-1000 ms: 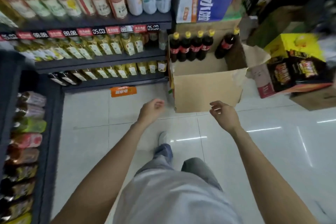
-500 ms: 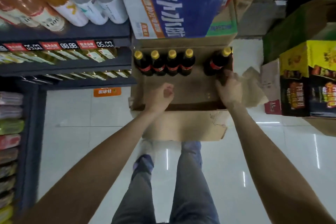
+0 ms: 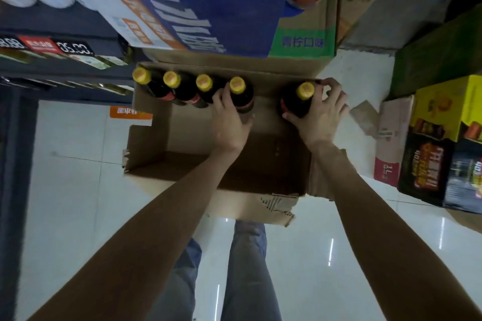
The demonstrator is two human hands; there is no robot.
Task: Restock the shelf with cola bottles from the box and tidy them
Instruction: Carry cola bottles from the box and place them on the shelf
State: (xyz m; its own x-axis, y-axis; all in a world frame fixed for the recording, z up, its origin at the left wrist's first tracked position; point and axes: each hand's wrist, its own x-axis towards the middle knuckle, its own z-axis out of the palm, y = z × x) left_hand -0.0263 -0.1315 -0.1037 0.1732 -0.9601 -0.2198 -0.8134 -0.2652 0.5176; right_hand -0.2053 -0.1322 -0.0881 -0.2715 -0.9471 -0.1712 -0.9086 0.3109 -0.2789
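Both hands now inside the box [image 3: 156, 138].
Having reached in, our left hand [image 3: 230, 122] and right hand [image 3: 317, 114] wrap fingers around cola bottles [image 3: 241, 94]; lifting follows.

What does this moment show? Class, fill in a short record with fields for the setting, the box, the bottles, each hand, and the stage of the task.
Setting: shop aisle, tiled floor, shelf at left
Box: open cardboard box on the floor
Bottles: five dark, yellow-capped cola bottles along the far wall; four together, one apart at right
Left hand: around the fourth bottle
Right hand: around the lone bottle
Stage: both bottles gripped, not yet lifted out
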